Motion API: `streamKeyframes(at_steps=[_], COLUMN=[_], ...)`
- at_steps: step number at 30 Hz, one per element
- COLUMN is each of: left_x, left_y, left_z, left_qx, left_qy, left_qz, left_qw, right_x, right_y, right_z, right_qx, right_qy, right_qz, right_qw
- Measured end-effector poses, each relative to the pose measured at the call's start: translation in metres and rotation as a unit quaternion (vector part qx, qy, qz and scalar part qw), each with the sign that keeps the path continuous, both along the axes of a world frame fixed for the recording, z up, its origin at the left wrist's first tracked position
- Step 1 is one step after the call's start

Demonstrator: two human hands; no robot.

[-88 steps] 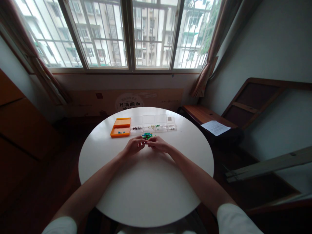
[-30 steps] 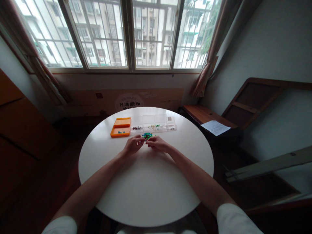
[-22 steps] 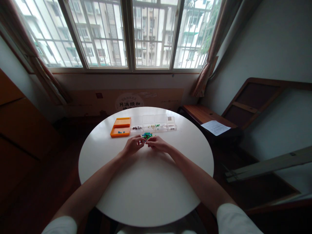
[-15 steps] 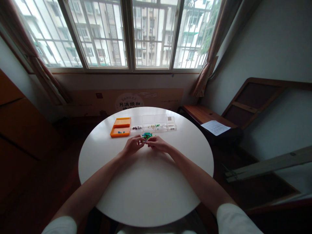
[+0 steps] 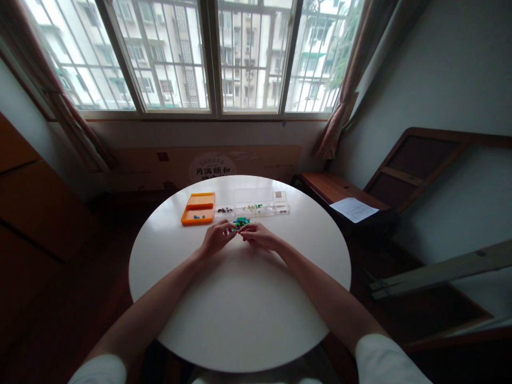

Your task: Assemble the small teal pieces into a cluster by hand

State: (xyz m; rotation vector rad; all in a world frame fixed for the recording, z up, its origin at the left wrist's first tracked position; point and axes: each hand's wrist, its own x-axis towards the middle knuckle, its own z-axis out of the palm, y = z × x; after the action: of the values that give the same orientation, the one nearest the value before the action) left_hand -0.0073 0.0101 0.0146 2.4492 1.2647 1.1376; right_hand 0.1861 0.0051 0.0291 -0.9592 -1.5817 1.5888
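Watching through the head view, my only feed: two bare hands close together over the white table (image 5: 240, 298), right by a pile of small blue and green pieces (image 5: 242, 221). Left hand (image 5: 216, 237): fingers curled, tips pointing at the other hand. Right hand (image 5: 258, 235): much the same, thumb and forefinger tapering to a point. Is a piece pinched in there? Too tiny from where I sit; I can't tell for either hand. Tips nose to nose like that would suit fine handling, I'd say. The pile sits central, presumably so both hands reach it alike. Beyond it, the clear box (image 5: 264, 214) lies open, holding dark pieces (image 5: 224, 210), pale pieces (image 5: 250, 207) and green pieces (image 5: 258, 206) in what look like separate compartments, likely to keep colours apart. The orange case (image 5: 196, 223) lies open on the left, a few blue pieces (image 5: 199, 217) inside. And the pile itself: just past the fingertips, on the window side, its near edge partly hidden by fingers; contact, I can't make out.
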Motion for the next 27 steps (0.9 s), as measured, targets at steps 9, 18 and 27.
streamKeyframes(at_steps=[9, 18, 27], left_x=[-0.0013, -0.0002, -0.0019], left_y=[0.0010, 0.0010, 0.0035], left_z=[0.0000, 0.0000, -0.0030], left_qx=[0.002, 0.002, 0.004], left_qy=[-0.008, -0.010, -0.009], left_qz=[0.026, 0.024, 0.000], left_qw=[1.000, 1.000, 1.000], right_x=[0.0011, 0.0016, 0.0020], right_y=[0.0026, 0.0035, 0.0021], right_z=[-0.0027, -0.0044, -0.0029], right_qx=[0.010, 0.010, 0.013], right_qy=[0.009, 0.020, 0.020], right_qz=[0.009, 0.011, 0.013], right_qw=[1.000, 1.000, 1.000])
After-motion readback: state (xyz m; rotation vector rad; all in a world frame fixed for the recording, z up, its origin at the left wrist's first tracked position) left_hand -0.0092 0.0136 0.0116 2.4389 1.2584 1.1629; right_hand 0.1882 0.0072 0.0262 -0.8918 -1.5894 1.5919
